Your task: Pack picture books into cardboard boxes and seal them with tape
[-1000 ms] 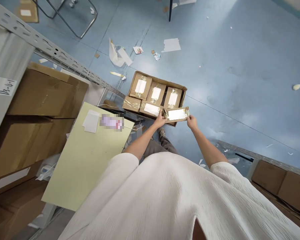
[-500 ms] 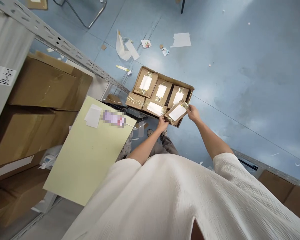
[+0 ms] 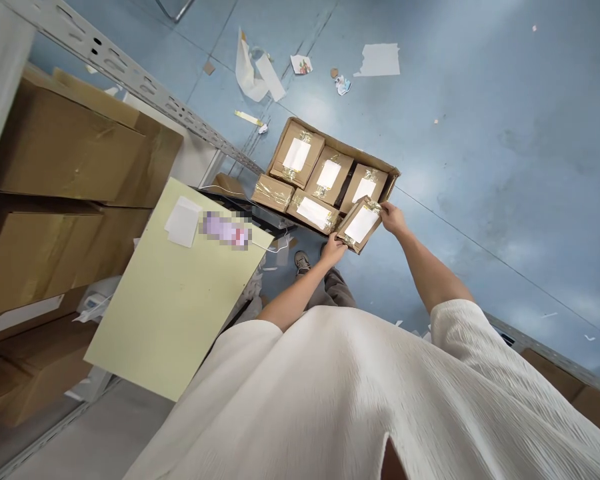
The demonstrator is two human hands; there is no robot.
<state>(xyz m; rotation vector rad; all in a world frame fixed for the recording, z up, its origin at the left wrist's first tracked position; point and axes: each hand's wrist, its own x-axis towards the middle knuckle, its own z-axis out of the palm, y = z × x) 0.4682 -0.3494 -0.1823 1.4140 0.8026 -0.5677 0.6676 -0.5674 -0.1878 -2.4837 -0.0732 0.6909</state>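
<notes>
Here, in the head view, a small brown parcel is being held tilted by both hands. The left hand is gripping its near end and the right hand its far end. It is being held over the near right corner of the open carton, just beside other parcels.

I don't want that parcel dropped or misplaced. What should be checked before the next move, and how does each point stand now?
1. Grip: left hand and right hand hold opposite ends of the parcel - ok.
2. Parcel's label faces up - ok.
3. Parcel's tape sound - cannot tell.
4. Free slot in the carton's near right corner, behind the parcel - cannot tell.
5. Floor free of litter: paper scraps lie beyond the carton - not ok.
</notes>
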